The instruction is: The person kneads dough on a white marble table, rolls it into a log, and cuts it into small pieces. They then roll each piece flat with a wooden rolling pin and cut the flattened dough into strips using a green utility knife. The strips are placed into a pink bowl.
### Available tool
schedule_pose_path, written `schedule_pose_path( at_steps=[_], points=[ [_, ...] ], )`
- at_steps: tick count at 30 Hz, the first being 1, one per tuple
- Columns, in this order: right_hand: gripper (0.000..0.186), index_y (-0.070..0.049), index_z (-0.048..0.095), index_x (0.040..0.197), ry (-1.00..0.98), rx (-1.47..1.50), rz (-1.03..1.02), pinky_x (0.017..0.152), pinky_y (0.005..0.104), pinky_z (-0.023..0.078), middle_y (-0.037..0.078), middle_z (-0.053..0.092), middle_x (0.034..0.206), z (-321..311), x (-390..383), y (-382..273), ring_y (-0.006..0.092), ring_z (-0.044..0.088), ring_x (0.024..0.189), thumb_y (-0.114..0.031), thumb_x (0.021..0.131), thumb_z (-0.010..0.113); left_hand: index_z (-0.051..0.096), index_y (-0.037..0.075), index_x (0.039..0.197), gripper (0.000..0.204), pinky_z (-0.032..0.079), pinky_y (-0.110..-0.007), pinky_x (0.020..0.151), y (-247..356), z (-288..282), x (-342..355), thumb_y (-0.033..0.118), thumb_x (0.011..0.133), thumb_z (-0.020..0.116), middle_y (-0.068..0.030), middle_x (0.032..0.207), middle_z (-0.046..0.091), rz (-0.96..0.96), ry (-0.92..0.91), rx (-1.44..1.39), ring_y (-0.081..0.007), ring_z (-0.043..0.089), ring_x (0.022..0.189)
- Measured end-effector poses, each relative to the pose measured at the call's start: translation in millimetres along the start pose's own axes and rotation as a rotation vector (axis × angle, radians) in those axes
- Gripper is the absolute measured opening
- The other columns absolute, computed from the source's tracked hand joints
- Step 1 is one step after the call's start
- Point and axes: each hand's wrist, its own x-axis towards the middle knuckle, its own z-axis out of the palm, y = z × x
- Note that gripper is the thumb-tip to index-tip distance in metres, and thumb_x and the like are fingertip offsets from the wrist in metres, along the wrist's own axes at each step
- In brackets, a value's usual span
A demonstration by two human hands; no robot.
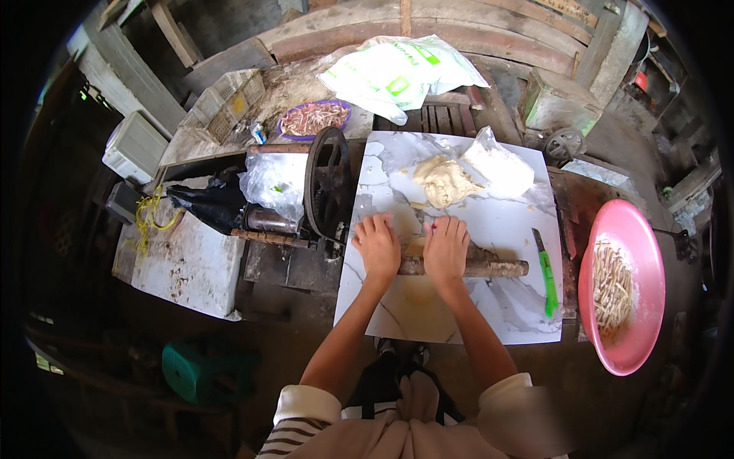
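A wooden rolling pin (497, 268) lies crosswise on a white marble-patterned board (505, 314). My left hand (377, 243) and my right hand (446, 243) press down on it side by side, palms over the wood and fingers reaching forward past it. A thin, pale yellow sheet of dough (419, 291) shows on the board between my forearms, partly hidden by the pin. Beyond my fingers sits a lump of dough (446, 181). A clear plastic bag of white powder (501, 167) stands to its right. Right of the pin lies a green-handled utility knife (547, 275).
A hand-wheel machine (325, 183) with plastic over it stands close left of the board. At right, a pink basin (648, 287) holds cut strips. A purple tray (348, 115) of strips and a white-green sack (405, 73) lie behind. A green stool (187, 371) stands lower left.
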Motion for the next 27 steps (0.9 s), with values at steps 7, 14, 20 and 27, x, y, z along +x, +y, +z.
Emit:
schedule_pose_path(
  at_steps=[7,14,20,27],
  points=[
    [0.028,-0.004,0.05,0.097,0.071,-0.042,-0.167,0.092,0.0476,0.035,0.015,0.049,0.099,-28,-59,-1,0.0329,0.045,0.099,-0.026,0.083,0.059,0.052,0.009,0.11,0.019,0.033,-0.047,0.081,-4,-24,-71,0.01,0.091,0.047,-0.0115,0.104,0.05,-0.107,-0.069,-0.196,-0.0329,0.044,0.101],
    [0.027,-0.003,0.048,0.097,0.013,-0.047,-0.032,0.093,0.0474,0.034,0.015,0.048,0.099,-1,-1,-2,0.0326,0.045,0.101,-0.026,0.086,0.057,0.052,0.009,0.108,0.018,0.033,-0.047,0.082,0,-3,-5,0.008,0.09,0.047,-0.0121,0.105,0.048,-0.092,0.03,-0.154,-0.0331,0.042,0.102],
    [0.027,-0.003,0.048,0.096,-0.013,0.004,0.023,0.094,0.0479,0.034,0.016,0.048,0.099,8,12,-2,0.0332,0.045,0.101,-0.028,0.087,0.055,0.052,0.01,0.107,0.02,0.032,-0.048,0.083,1,3,4,0.008,0.088,0.049,-0.0125,0.104,0.048,0.003,0.047,-0.105,-0.0336,0.041,0.102],
    [0.029,-0.003,0.047,0.098,0.068,-0.059,-0.125,0.096,0.0498,0.033,0.016,0.049,0.106,-17,-55,-2,0.034,0.044,0.106,-0.027,0.084,0.058,0.053,0.009,0.107,0.027,0.031,-0.048,0.083,-4,-25,-63,0.001,0.081,0.051,-0.0129,0.107,0.045,-0.009,-0.091,-0.222,-0.0346,0.038,0.102]
  ],
)
